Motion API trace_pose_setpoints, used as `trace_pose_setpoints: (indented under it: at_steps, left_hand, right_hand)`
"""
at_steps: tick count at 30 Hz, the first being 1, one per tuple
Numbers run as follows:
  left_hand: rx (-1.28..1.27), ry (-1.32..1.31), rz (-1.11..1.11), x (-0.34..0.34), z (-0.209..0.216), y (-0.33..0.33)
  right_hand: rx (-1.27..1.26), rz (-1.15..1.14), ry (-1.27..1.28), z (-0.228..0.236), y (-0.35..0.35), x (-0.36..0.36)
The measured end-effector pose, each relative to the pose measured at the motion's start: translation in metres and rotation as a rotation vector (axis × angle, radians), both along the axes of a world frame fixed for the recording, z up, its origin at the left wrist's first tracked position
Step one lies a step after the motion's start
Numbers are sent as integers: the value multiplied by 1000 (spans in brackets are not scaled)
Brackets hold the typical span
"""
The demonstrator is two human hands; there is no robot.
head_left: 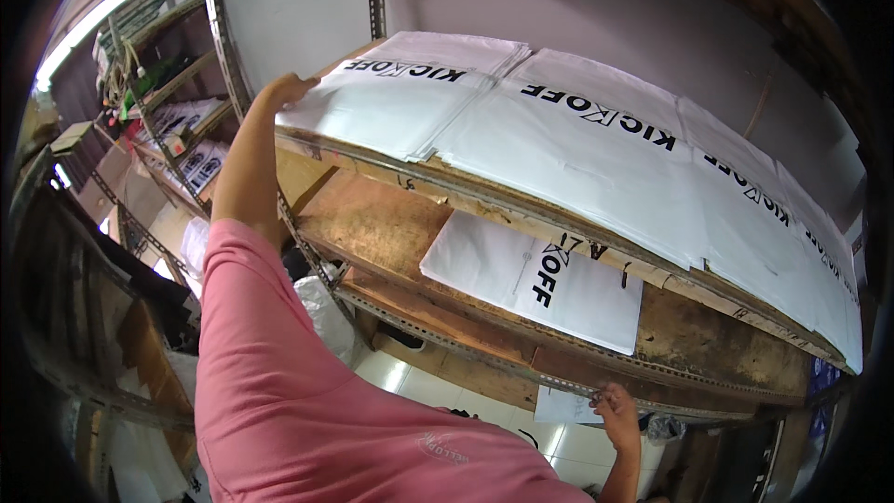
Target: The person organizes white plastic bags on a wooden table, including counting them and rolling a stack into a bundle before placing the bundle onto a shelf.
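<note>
Flat white sheets with black lettering, which look like plastic bags, lie in several stacks on the upper shelf. My left hand (pixel 291 91) rests at the outer left edge of the leftmost stack (pixel 372 107), fingers stretched against it. Right of that stack lies a second white stack (pixel 559 135), its edge close alongside. Lower down, in front of the shelving, my right hand (pixel 616 414) hangs with loosely bent fingers and nothing visible in them. The lower shelf's metal edge is nearest to it. Another white printed stack (pixel 521 275) lies on that lower shelf, partly covered by the upper board.
The upper wooden shelf's front edge (pixel 577 235) runs across the view above the lower wooden shelf (pixel 372 224). A perforated metal post (pixel 221 33) rises behind my left arm. More loaded shelving (pixel 182 144) stands at the left. Clear plastic (pixel 326 317) bulges below.
</note>
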State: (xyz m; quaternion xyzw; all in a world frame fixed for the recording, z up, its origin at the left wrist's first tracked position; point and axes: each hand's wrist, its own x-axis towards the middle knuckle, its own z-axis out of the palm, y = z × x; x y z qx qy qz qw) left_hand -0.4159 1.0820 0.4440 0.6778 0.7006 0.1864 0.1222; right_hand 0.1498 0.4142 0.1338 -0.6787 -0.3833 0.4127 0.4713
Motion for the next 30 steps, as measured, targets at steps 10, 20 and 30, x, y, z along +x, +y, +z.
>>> trace_pose_setpoints:
  at_steps: [10,20,30]
  left_hand:
    - [-21,285,-108,-52,23,52]
    - [-69,123,-52,-13,37,69]
    - [-335,-155,-112,4,50,52]
  right_hand:
    - [-117,-49,-171,-11,-14,-41]
    - [-210,-97,-228,-8,-22,-51]
    - [-172,-37,-201,20,7,-76]
